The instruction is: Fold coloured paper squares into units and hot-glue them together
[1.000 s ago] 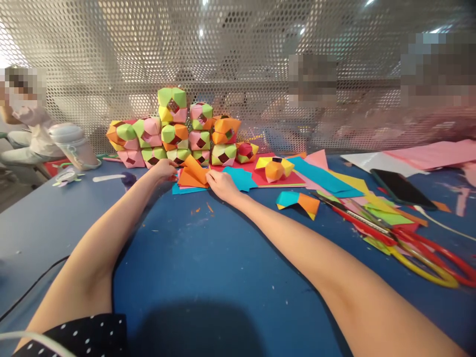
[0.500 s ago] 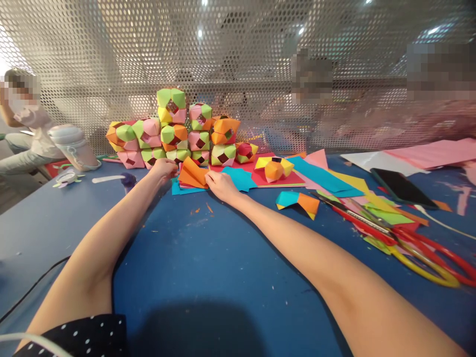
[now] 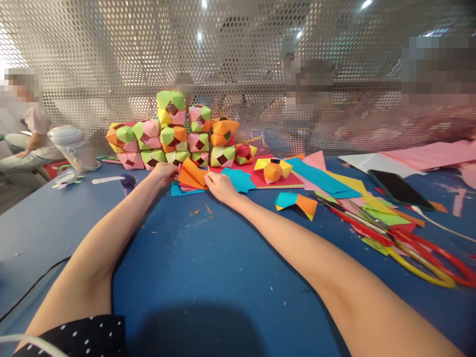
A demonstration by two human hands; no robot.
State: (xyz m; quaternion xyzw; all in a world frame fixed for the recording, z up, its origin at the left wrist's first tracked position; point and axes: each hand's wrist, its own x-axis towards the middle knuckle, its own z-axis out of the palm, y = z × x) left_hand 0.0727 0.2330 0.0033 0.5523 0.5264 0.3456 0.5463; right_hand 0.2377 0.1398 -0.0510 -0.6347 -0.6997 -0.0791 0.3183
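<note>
blue tabletop [image 3: 178, 267]; l hand [image 3: 163, 172] bump cd topple paper-ball stack [image 3: 180, 135] behind. r hand [image 3: 222, 187] fingers clamped on orange paper [image 3: 192, 174], hard tug cd crease it; l fingers can't tell.

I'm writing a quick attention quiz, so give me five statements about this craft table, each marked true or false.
1. The right hand touches the orange paper. True.
2. The left hand is to the right of the orange paper. False: it is to its left.
3. The cup stands left of the stacked paper models. True.
4. The scissors have blue handles. False: the handles are red and yellow.
5. The phone lies on the right side of the table. True.
</note>
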